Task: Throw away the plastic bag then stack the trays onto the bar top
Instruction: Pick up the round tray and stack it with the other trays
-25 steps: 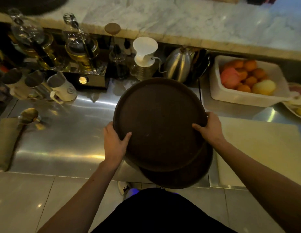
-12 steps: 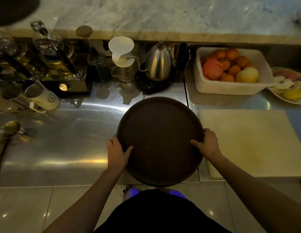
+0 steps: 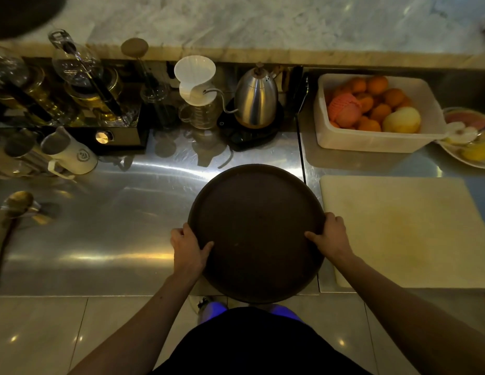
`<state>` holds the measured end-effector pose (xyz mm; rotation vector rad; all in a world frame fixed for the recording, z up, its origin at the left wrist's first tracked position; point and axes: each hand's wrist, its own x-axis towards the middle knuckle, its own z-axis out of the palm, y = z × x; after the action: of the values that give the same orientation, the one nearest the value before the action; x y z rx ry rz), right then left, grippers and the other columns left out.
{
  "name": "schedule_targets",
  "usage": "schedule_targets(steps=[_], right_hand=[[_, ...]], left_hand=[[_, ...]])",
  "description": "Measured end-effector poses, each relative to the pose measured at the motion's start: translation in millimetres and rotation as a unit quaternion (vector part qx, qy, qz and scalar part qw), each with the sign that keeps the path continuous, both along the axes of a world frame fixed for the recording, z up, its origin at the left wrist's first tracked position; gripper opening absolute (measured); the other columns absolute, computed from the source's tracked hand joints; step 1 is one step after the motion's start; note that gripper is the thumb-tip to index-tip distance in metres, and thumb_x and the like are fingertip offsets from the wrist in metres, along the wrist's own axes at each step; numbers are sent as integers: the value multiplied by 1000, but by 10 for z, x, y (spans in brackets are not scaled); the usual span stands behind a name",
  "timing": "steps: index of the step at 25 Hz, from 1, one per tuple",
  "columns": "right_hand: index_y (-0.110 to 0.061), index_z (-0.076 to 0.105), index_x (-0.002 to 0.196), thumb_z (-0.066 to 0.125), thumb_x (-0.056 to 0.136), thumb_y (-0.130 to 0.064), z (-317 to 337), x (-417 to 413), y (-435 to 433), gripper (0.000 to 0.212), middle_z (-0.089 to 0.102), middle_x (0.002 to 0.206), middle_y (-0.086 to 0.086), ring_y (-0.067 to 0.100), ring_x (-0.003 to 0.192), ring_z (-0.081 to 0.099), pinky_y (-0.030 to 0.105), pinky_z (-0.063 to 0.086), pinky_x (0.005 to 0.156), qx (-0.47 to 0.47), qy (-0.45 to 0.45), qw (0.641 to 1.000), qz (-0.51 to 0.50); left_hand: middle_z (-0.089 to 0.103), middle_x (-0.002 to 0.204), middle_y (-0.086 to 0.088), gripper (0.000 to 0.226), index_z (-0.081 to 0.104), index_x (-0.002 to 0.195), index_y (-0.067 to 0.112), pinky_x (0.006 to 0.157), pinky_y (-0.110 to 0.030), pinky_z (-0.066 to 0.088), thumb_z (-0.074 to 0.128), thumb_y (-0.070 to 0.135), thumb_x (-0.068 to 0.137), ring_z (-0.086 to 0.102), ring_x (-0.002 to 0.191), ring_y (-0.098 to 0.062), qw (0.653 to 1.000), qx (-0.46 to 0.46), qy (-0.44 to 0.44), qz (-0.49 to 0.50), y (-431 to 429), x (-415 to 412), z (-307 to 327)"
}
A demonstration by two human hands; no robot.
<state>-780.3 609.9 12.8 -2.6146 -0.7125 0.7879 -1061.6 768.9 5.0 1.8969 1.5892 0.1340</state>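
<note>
A round dark brown tray (image 3: 256, 228) lies flat at the front edge of the steel counter (image 3: 114, 217), overhanging it slightly. My left hand (image 3: 188, 249) grips its left rim, thumb on top. My right hand (image 3: 332, 235) grips its right rim the same way. Whether a second tray lies under it cannot be told. The marble bar top (image 3: 263, 23) runs along the back, above the counter. A dark round shape (image 3: 22, 14) sits at its far left corner. No plastic bag is in view.
Behind the tray stand a steel kettle (image 3: 256, 100), a white dripper on a glass server (image 3: 195, 87), glass siphons (image 3: 78, 74) and a white pitcher (image 3: 73, 154). To the right lie a cutting board (image 3: 403, 231), a fruit tub (image 3: 376, 112) and a plate (image 3: 471, 142).
The upper tray came down and toward me onto the lower one, so only one tray outline shows now. Both hands kept hold of the rim.
</note>
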Motion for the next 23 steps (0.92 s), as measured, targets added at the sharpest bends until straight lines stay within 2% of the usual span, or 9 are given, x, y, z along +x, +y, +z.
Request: schedule_targets(steps=[6, 10, 15, 19, 23], right_hand=[[1, 43, 127, 78, 78, -24, -21, 7, 11, 65, 36, 129, 23, 41, 112, 50, 47, 45, 100, -4, 13, 1000, -1], [-1, 44, 127, 76, 79, -27, -27, -25, 20, 63, 39, 128, 23, 39, 115, 47, 47, 45, 99, -11, -3, 1000, 15], [-7, 39, 133, 75, 80, -31, -37, -25, 7, 69, 44, 128, 22, 39, 115, 49, 49, 46, 97, -2, 32, 999, 4], [-5, 40, 133, 65, 88, -34, -56, -23, -15, 58, 57, 129, 19, 38, 115, 57, 48, 50, 95, 30, 107, 993, -46], [-6, 44, 130, 61, 90, -40, -80, -36, -17, 55, 58, 128, 19, 37, 114, 58, 51, 50, 95, 32, 127, 988, -79]], left_hand=[[33, 132, -21, 64, 41, 129, 4, 96, -39, 44, 75, 27, 80, 41, 120, -35, 1000, 8, 18, -1, 9, 6, -62], [36, 132, -22, 63, 43, 128, 5, 94, -38, 44, 74, 34, 80, 39, 120, -35, 997, 27, 75, -13, 51, 8, -72], [37, 133, -23, 66, 37, 134, 4, 94, -43, 45, 70, 31, 84, 41, 122, -39, 999, -23, 30, 3, 103, -32, -92], [42, 133, -23, 59, 37, 134, 3, 88, -40, 48, 60, 36, 91, 52, 116, -38, 997, -72, 11, 15, 186, -20, -137], [48, 127, -22, 53, 41, 129, 3, 81, -37, 49, 52, 41, 94, 55, 109, -35, 996, -91, -2, 19, 265, -19, -190]])
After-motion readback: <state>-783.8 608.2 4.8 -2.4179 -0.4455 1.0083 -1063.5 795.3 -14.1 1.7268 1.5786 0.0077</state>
